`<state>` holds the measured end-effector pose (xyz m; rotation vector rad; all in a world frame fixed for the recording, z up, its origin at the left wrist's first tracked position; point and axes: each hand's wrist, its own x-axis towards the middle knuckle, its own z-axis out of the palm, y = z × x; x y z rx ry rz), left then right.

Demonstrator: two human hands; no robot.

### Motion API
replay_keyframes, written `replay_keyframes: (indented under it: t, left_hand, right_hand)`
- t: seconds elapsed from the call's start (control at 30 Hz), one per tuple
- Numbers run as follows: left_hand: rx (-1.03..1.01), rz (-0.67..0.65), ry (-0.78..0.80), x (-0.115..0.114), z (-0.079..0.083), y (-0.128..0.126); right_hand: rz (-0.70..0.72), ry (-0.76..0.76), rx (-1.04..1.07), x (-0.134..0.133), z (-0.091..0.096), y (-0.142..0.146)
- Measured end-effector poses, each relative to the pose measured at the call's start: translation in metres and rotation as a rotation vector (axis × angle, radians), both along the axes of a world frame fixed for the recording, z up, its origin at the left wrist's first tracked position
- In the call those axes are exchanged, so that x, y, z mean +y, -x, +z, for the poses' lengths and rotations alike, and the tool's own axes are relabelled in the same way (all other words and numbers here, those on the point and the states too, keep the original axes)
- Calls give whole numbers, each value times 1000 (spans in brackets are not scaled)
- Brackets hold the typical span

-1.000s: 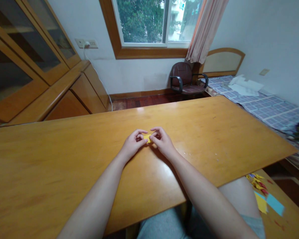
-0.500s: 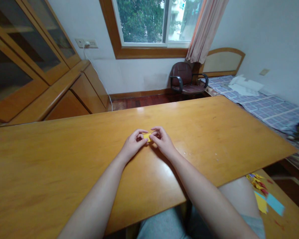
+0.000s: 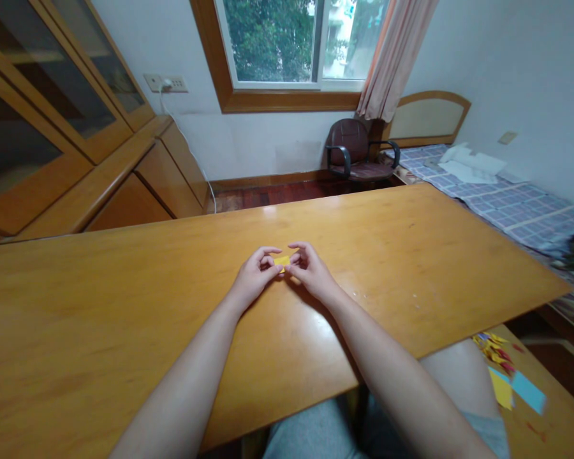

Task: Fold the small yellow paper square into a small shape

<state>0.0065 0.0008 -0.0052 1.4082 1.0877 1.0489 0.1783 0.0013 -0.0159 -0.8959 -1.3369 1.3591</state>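
Observation:
A small piece of yellow paper (image 3: pixel 282 261) is held between my two hands, just over the middle of the wooden table (image 3: pixel 124 306). My left hand (image 3: pixel 259 270) pinches its left end, thumb in front and fingers behind. On the other side my right hand (image 3: pixel 309 268) grips the right end, with the thumb low near the paper's front edge. Both index fingers arch above the paper without closing on it. Any folds in the paper are too small to make out.
To my right, a lower wooden surface (image 3: pixel 564 414) bears yellow paper (image 3: pixel 501 387), a blue sheet (image 3: pixel 529 392) and a pile of folded yellow and red pieces (image 3: pixel 493 352). Beyond the table stand an armchair (image 3: pixel 351 150) and a bed (image 3: pixel 502 197). A cabinet (image 3: pixel 119 185) lines the left.
My right thumb has slid slightly down and left along the paper, so more of the yellow surface shows. The left hand has barely shifted.

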Motion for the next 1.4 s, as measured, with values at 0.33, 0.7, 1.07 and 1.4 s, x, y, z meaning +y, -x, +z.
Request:
replay_keyframes:
  t: [0.33,0.7,1.07,1.4]
  left_hand:
    - [1,25,-17,2,-2,0]
    - [15,30,-9,1,-2,-1]
    - [75,34,-18,0,-5,0]
    - [63,-55,10,-3,-1,0]
  right_hand:
    - [13,53,10,0,3,-1]
    - [-25,81,2,0,4,0]
    - [-56,47,23,1,2,-1]
    - [-74,89,78,1,8,-3]
